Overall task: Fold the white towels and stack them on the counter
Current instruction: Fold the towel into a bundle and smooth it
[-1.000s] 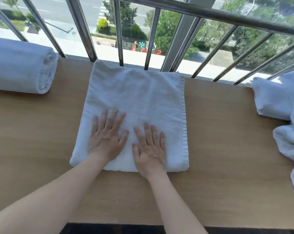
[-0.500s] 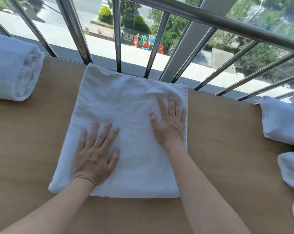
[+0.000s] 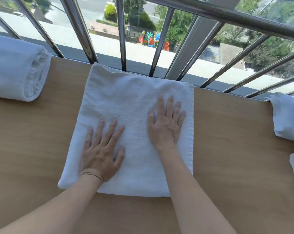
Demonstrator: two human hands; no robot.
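Observation:
A white towel (image 3: 126, 98) lies folded into a rectangle on the wooden counter (image 3: 235, 157), its far edge against the railing. My left hand (image 3: 102, 149) presses flat on its near left part, fingers spread. My right hand (image 3: 166, 120) lies flat on its right half, fingers straight and pointing away from me. A stack of folded white towels (image 3: 13, 71) sits at the far left of the counter. More white towels (image 3: 288, 119) lie loose at the right edge, partly cut off by the frame.
A metal railing (image 3: 122, 39) with slanted bars runs along the counter's far edge, with a window and a street far below. Bare wood shows on both sides of the middle towel and along the near edge.
My right hand slid from the towel's near edge up to its right half. My left hand shifted a little toward the near left. The view tipped closer over the towel.

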